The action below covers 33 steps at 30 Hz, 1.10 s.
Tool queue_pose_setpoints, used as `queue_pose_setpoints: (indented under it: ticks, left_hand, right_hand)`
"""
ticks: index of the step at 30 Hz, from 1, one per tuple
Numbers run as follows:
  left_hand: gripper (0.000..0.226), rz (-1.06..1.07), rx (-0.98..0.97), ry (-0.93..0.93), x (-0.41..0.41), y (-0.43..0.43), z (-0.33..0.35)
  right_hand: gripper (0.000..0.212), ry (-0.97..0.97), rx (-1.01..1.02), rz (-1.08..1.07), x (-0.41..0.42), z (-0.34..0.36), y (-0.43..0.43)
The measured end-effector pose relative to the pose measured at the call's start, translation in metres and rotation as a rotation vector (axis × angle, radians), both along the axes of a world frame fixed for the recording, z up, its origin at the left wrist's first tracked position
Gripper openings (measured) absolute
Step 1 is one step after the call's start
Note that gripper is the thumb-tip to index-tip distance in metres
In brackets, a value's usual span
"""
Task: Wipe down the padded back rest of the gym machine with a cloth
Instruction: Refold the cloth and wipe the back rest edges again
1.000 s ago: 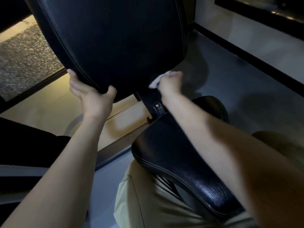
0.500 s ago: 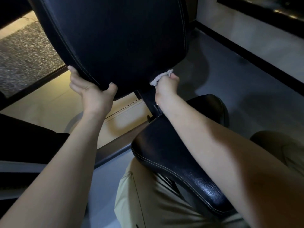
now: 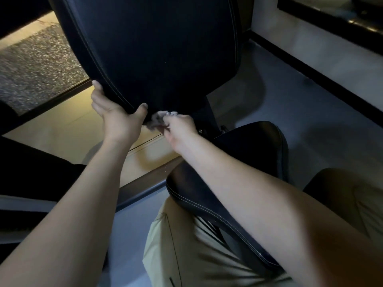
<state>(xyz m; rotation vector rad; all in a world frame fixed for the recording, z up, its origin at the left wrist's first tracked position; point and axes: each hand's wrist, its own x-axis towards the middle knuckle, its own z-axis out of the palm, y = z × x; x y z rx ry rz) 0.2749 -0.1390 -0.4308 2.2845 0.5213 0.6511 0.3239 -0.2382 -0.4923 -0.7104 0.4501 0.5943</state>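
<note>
The black padded back rest (image 3: 157, 48) fills the upper middle of the head view, with pale stitching along its edges. My left hand (image 3: 116, 114) grips its lower left corner, thumb on the front face and fingers behind the edge. My right hand (image 3: 178, 127) holds a small bunched pale cloth (image 3: 158, 119) against the bottom edge of the back rest, right beside my left thumb. Most of the cloth is hidden inside my fist.
The black padded seat (image 3: 244, 154) lies under my right forearm, joined to the back rest by a dark post (image 3: 207, 114). My legs in khaki trousers (image 3: 186, 251) straddle the seat. Grey floor (image 3: 310, 121) lies to the right, with a speckled mat (image 3: 31, 69) at upper left.
My right hand has slid the cloth leftward along the bottom edge of the back rest, from near the post to beside my left thumb. My left hand has kept its grip.
</note>
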Motion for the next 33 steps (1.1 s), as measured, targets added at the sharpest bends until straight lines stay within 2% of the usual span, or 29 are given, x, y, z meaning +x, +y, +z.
queue_pose_setpoints:
  ticks: [3,6,8,10,12,13,16,19,21,23,26,30,33]
  left_hand:
    - [0.102,-0.016,-0.004,0.024,-0.005,0.006,0.002]
    - [0.091,-0.113,-0.101,-0.017,-0.015,0.016,0.003]
    - [0.078,-0.048,-0.184,0.014,-0.023,0.018,-0.004]
    - [0.068,0.09,-0.272,0.167,-0.028,0.014,-0.018]
    - [0.056,0.034,-0.435,0.369,-0.028,0.004,-0.035]
    - [0.05,-0.018,-0.561,0.406,-0.025,-0.003,-0.042]
    - [0.036,-0.003,-0.974,0.258,-0.009,-0.015,-0.056]
    - [0.024,0.073,-1.283,0.106,0.006,-0.021,-0.063]
    - [0.01,0.112,-1.469,0.045,0.012,-0.024,-0.063]
    - [0.006,0.146,-1.599,-0.024,0.012,-0.025,-0.06]
    - [0.006,0.205,-1.628,-0.085,0.01,-0.023,-0.057]
    - [0.01,0.261,-1.613,-0.143,0.0,-0.014,-0.058]
    - [0.022,0.352,-1.595,-0.237,-0.006,-0.005,-0.062]
  right_hand:
    - [0.031,-0.002,0.053,-0.057,0.007,-0.004,-0.014]
    - [0.016,-0.066,0.006,-0.069,-0.008,-0.003,-0.005]
    - [0.018,-0.058,-0.032,-0.014,-0.016,-0.007,0.007]
    - [0.018,-0.074,-0.088,0.02,-0.015,-0.013,0.01]
    - [0.016,-0.12,-0.139,0.029,-0.01,-0.017,0.005]
    - [0.015,-0.132,-0.135,0.029,-0.009,-0.019,0.004]
    - [0.027,-0.158,-0.154,0.072,-0.004,-0.025,-0.002]
    - [0.036,-0.2,-0.294,0.15,-0.002,-0.026,-0.013]
    - [0.031,-0.217,-0.31,0.177,0.0,-0.027,-0.019]
    - [0.019,-0.228,-0.291,0.164,-0.001,-0.025,-0.02]
    - [0.021,-0.254,-0.38,0.139,-0.002,-0.022,-0.015]
    - [0.028,-0.284,-0.45,0.22,-0.008,-0.02,-0.005]
    - [0.017,-0.293,-0.454,0.269,-0.014,-0.016,0.005]
